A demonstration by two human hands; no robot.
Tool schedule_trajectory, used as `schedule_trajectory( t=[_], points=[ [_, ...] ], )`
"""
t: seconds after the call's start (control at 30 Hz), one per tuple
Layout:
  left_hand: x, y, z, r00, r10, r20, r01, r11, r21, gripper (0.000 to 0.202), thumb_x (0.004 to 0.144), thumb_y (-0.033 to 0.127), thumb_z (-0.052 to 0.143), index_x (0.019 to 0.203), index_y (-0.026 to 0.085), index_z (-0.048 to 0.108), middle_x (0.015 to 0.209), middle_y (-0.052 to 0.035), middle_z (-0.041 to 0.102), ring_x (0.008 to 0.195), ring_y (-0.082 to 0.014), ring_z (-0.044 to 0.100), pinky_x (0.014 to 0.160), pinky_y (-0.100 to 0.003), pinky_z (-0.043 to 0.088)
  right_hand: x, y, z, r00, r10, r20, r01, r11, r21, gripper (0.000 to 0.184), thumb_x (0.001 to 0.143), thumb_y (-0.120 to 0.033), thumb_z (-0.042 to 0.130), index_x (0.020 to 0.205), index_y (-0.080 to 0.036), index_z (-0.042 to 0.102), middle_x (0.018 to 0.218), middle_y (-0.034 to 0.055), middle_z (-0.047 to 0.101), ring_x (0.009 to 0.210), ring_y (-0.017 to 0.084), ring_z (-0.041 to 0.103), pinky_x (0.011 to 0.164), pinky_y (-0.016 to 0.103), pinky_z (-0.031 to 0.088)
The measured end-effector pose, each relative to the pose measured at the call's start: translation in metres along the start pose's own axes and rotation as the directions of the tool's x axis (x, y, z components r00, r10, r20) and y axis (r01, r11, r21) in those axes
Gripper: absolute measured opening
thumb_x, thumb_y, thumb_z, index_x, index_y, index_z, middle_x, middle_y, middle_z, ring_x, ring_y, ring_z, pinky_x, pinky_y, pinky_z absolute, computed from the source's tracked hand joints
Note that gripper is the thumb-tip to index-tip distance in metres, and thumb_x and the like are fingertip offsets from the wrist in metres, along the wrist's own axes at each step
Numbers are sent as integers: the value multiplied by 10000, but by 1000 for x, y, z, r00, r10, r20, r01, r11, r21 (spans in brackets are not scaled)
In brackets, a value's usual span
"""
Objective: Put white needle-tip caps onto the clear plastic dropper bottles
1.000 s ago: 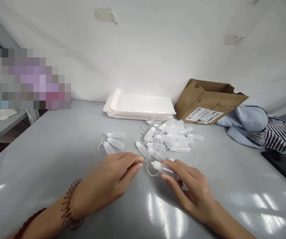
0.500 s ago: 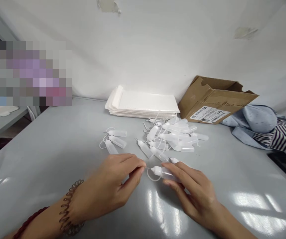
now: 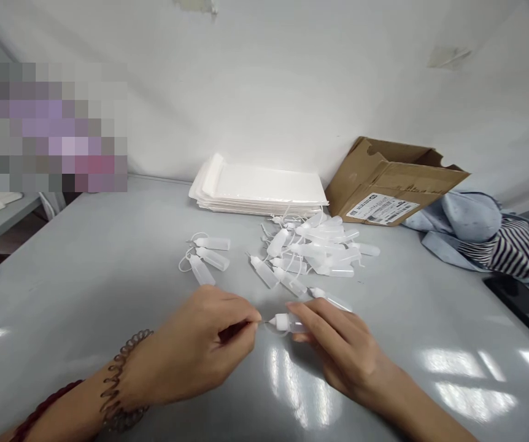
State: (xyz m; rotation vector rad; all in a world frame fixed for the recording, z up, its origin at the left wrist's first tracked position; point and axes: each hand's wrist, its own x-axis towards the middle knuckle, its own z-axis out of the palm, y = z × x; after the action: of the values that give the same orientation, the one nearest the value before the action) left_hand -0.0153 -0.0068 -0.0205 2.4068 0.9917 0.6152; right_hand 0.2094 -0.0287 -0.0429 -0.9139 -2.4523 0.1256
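My right hand [image 3: 350,344] holds a small translucent needle-tip squeeze bottle [image 3: 283,322] on its side, the white tip pointing left. A thin white strap loops below the bottle's neck toward my left hand [image 3: 195,347], whose thumb and forefinger are pinched right at the needle's end. Whatever lies between those fingertips is too small and hidden to name. Just behind my right fingers lies another bottle [image 3: 331,299]. Farther back is a loose pile of similar bottles [image 3: 320,245]. Several more bottles [image 3: 213,258] form a small group beyond my left hand.
A stack of white padded envelopes [image 3: 264,184] lies against the wall. Beside it an open cardboard box [image 3: 384,184] leans at an angle. Blue and striped cloth [image 3: 499,236] and a dark phone [image 3: 522,310] occupy the right side. The far left is pixelated.
My left hand has shifted slightly left and down, with the bottle in my right hand following the same way. The camera view has moved a little too.
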Motion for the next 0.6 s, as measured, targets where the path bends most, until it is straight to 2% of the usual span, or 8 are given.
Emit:
schedule_trajectory(
  t=[0.2, 0.33, 0.6],
  points=[
    [2, 3, -4, 997, -41, 58, 44, 998, -39, 268, 824, 100, 419, 616, 163, 574, 503, 31, 523, 469, -82, 448, 490, -196, 339, 0, 0, -2, 1000, -6, 8, 6, 1000, 5, 247, 903, -61, 420, 1139, -70, 492, 828, 100, 624, 678, 162, 587, 517, 259, 479],
    [2, 5, -5, 997, -26, 77, 31, 997, -71, 266, 827, 104, 412, 655, 170, 604, 512, 24, 544, 467, -88, 462, 496, -202, 358, -1, 1, -2, 999, -5, 34, 4, 1000, 27, 233, 913, -78, 420, 1132, -79, 497, 830, 96, 625, 662, 155, 577, 514, 257, 476],
    [4, 5, -6, 990, -17, 143, 29, 996, -83, 292, 830, 110, 415, 585, 163, 565, 488, 27, 500, 467, -84, 442, 484, -197, 347, -1, 2, -5, 997, 10, 70, -15, 998, 66, 216, 913, -76, 417, 1104, -95, 516, 866, 106, 631, 683, 157, 592, 526, 255, 473]
  ],
)
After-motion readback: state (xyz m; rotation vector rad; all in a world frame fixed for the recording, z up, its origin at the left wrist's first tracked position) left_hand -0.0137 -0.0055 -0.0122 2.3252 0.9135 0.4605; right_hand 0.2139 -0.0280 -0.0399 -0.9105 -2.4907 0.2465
